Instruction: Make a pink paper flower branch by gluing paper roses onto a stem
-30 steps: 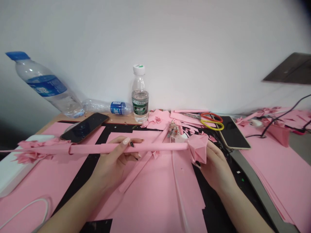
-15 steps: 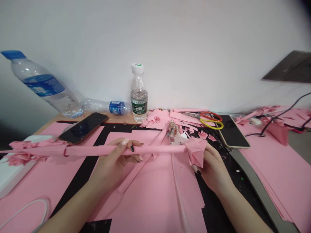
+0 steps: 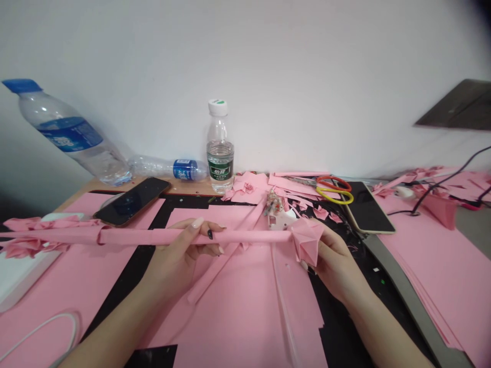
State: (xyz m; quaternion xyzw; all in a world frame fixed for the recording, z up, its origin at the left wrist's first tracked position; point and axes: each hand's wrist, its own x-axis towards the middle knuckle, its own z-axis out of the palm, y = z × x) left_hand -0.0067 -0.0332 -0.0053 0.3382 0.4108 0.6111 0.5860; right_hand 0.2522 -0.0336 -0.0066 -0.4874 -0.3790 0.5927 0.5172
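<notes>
Pink tube [image 3: 253, 236] hangs above a paper-strewn black surface [image 3: 337, 319], white wall [image 3: 307, 76] behind

Paper tube [image 3: 253, 236] in left hand [image 3: 173, 256], scissors [image 3: 319, 191]

Held tube [image 3: 253, 236] and flower [image 3: 307, 242]: plain pink. Scissors [image 3: 317, 188]: one loop red, one yellow. Upright bottle [image 3: 220, 162]: green label [image 3: 220, 171] (cap [image 3: 218, 108] mostly white).

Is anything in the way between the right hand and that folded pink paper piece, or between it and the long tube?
Nothing visible: the right hand holds the folded piece directly, and the piece appears to meet the tube, which the left hand grips.
</notes>
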